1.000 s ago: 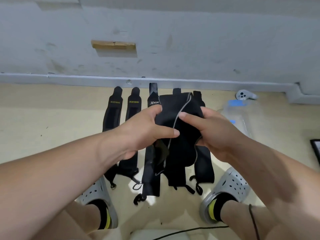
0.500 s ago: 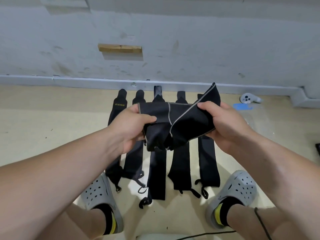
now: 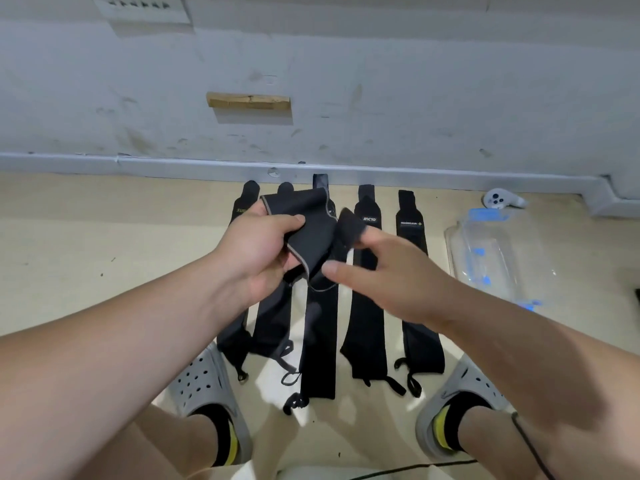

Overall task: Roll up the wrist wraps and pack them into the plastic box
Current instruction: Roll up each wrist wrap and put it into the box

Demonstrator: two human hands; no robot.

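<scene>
Now the left hand (image 3: pixel 256 251) grips a black wrist wrap (image 3: pixel 308 233) with a grey-stitched edge, bunched up and held above the floor (image 3: pixel 104 254). The right hand (image 3: pixel 391 275) is loose, with thumb and fingers spread apart and its fingertips (image 3: pixel 369 233) touching the wrap's right flap.

Below the hands, five more wraps (image 3: pixel 367 306) lie flat side by side in a row. Their far ends are close to the skirting (image 3: pixel 415 176) at the foot of the wall. Their looped near ends lie between two grey shoes (image 3: pixel 204 382). Bare floor opens wide to the left of the row.

To the right, apart from the last wrap, sits the clear plastic box (image 3: pixel 495 251) with blue clips, and a strip of floor separates the two. A white controller (image 3: pixel 502 199) lies just beyond the box's far end, by the skirting. A black cable (image 3: pixel 398 468) runs along the near edge of the view.
</scene>
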